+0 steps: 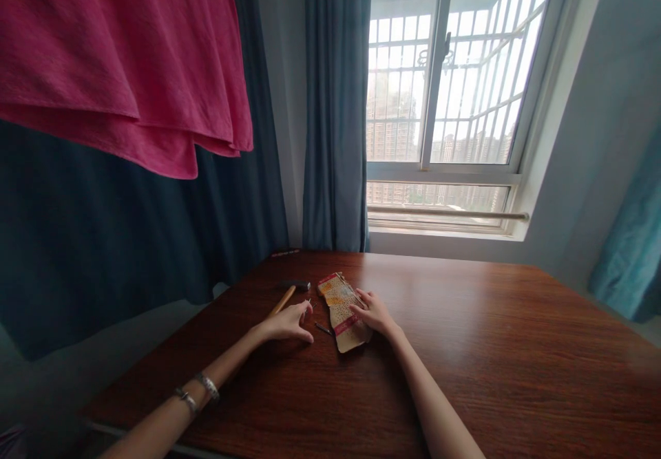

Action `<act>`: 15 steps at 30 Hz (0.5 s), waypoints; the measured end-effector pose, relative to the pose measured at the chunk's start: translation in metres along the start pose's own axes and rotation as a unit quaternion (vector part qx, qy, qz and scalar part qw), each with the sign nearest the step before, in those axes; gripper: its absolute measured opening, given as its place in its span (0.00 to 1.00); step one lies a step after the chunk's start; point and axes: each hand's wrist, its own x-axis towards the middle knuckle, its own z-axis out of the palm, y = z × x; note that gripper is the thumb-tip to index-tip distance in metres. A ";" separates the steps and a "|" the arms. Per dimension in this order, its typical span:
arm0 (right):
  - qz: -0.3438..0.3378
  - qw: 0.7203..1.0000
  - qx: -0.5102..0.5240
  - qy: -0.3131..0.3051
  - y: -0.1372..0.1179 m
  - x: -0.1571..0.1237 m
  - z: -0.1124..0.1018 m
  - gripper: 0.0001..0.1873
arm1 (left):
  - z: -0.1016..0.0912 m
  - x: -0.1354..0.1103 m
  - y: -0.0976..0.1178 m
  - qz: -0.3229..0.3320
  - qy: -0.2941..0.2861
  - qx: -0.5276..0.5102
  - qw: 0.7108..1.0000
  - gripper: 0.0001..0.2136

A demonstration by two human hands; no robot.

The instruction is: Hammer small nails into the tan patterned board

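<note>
A torn piece of printed cardboard, dotted with small dark holes or marks, lies on the brown wooden table. My right hand is on its right edge, thumb and fingers holding it against the tabletop. Left of the cardboard, my left hand hovers low with its thumb apart from the curled fingers. Something thin glints at those fingertips, too small to name. A hammer with a wooden handle and dark head lies just behind my left hand, its handle partly covered. A short dark metal rod lies between hand and cardboard.
The table reaches to the wall under a barred window. A pink towel hangs at upper left before dark blue curtains. A thin strip lies at the table's far left edge.
</note>
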 end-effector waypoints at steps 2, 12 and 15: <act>-0.003 1.000 0.014 0.005 0.003 0.000 0.002 0.32 | -0.001 0.000 -0.003 0.004 -0.003 0.005 1.000 0.30; 0.002 1.000 0.028 0.012 -0.001 -0.003 0.002 0.27 | -0.001 0.007 -0.016 -0.113 0.179 0.116 0.971 0.10; 0.008 0.999 0.031 0.010 -0.001 -0.003 0.001 0.28 | -0.001 0.006 -0.011 -0.141 0.201 0.146 0.958 0.14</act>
